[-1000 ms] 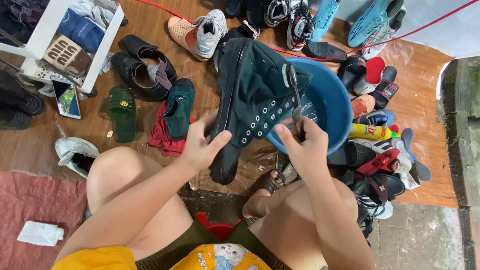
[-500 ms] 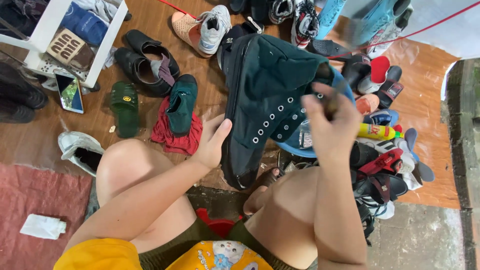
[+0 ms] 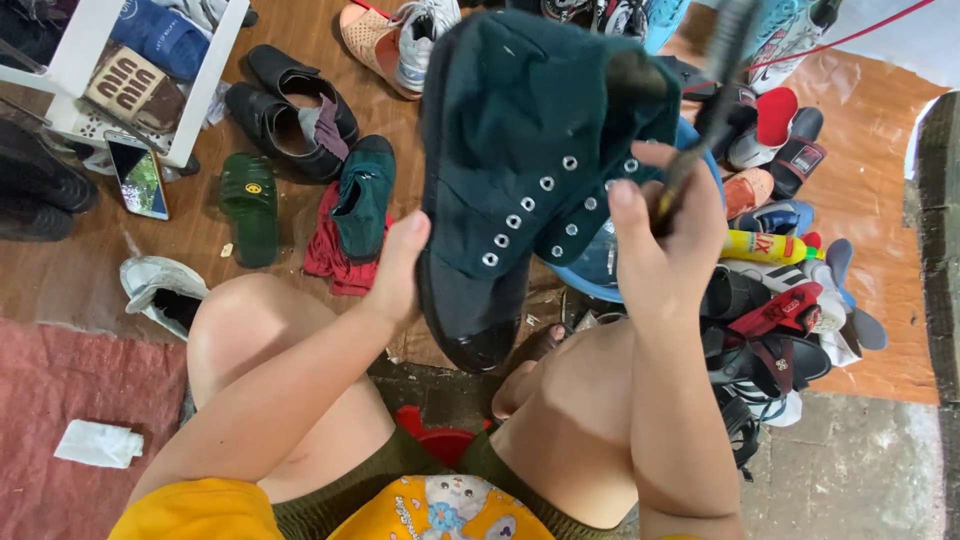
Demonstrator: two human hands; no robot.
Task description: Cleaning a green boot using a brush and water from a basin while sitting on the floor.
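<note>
I see my left hand (image 3: 400, 265) pressed flat against the side of the boot (image 3: 520, 170), thumb up along the dark canvas, gripping it from the left so it hangs toe-down in front of my knees; held that way, the eyelet rows and the open throat face my right hand (image 3: 665, 235), which seems the point of the tilt. The boot's glossy toe sits just below and to the right of the left hand, and its ankle end rises well above both hands. My right hand is clenched around a thin handle, a brush (image 3: 715, 80) as far as I can tell, though it is blurred; it slants up and away from the fist past the boot's top edge. The right wrist is bent inward with the forearm rising from my right knee, and the left forearm stretches straight out over my left knee. Just behind the right hand a blue basin (image 3: 600, 265) peeks out under the boot, probably kept close for rinsing. A yellow bottle (image 3: 765, 245) lies just right of that hand on a heap of shoes, and a green sandal (image 3: 250, 205) lies on the floor (image 3: 300, 60) well left of my left hand.
</note>
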